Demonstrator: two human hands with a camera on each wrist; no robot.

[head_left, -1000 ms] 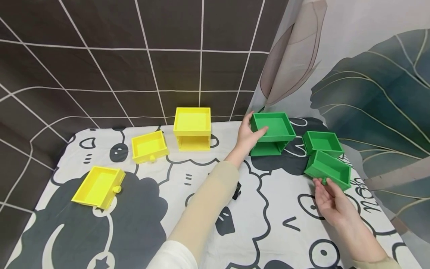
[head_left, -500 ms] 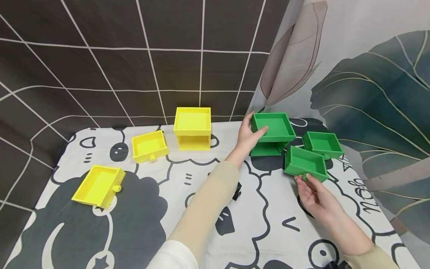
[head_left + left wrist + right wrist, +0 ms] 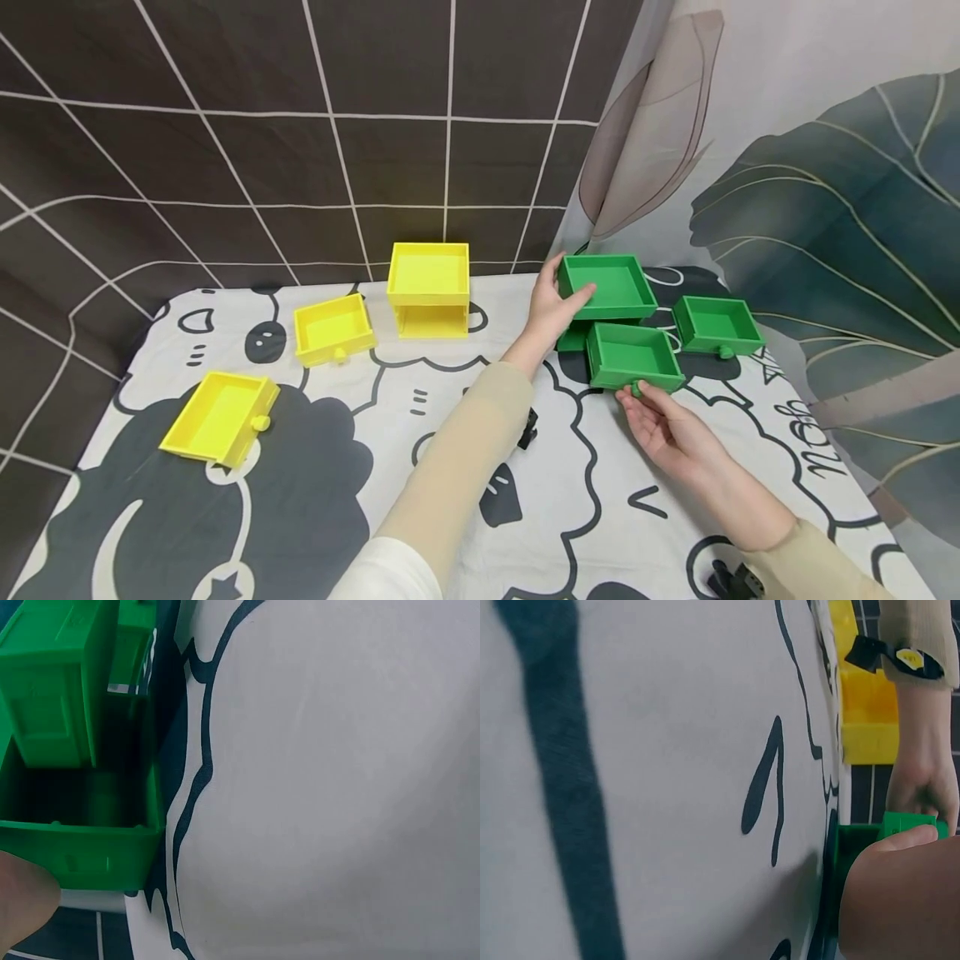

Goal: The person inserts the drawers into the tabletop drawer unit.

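My left hand [image 3: 550, 307] grips the left side of a small green cabinet [image 3: 613, 285], its thumb over the tray-like top. My right hand [image 3: 678, 433] pinches the round knob of a green drawer [image 3: 633, 357] right in front of the cabinet's opening. In the left wrist view the drawer's back end [image 3: 49, 712] stands at the mouth of the hollow cabinet [image 3: 90, 859], partly overlapping it. The right wrist view has my right hand [image 3: 900, 900] covering most of the drawer, with my left hand [image 3: 926, 791] beyond. A second green drawer [image 3: 718, 323] lies to the right.
A yellow cabinet [image 3: 429, 271] with an open front stands left of the green one. Two yellow drawers [image 3: 219, 415] lie farther left on the patterned cloth [image 3: 525, 500]. A dark gridded curtain [image 3: 390, 158] hangs behind.
My right hand has carried the green drawer leftward from beside the second drawer to the front of the green cabinet. The left hand and cabinet have stayed put.
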